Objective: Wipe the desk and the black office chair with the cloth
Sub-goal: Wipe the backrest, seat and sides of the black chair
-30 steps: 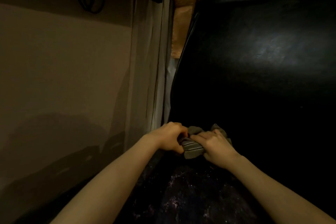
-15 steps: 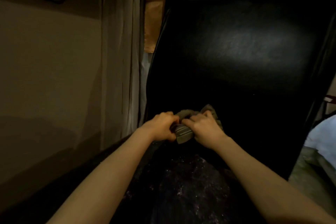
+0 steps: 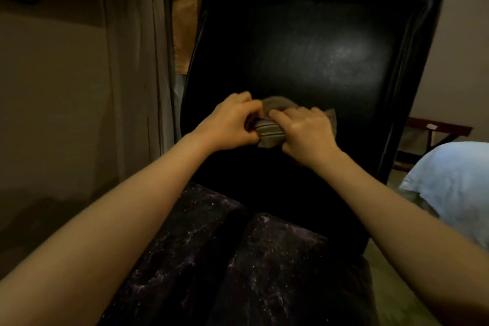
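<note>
both hands are up against the lower part of the black office chair's backrest (image 3: pixel 330 47), and the grey striped cloth (image 3: pixel 268 133) is bunched between them, right on the leather. the left hand (image 3: pixel 230 124) has its fingers curled tight round the left end of the cloth, gripping it. the right hand (image 3: pixel 304 132) lies over the other end with its fingers bent down onto the fabric, holding it to the backrest; a corner of cloth pokes out past its knuckles on the right. the two hands almost touch in the middle. the chair's seat (image 3: pixel 238 259) below shows a dark purple speckled cover. a tan curtain (image 3: pixel 185 21) hangs behind the chair's left edge, and some white bedding (image 3: pixel 455 180) sits off to the right, near a dark wooden rack (image 3: pixel 436 130).
</note>
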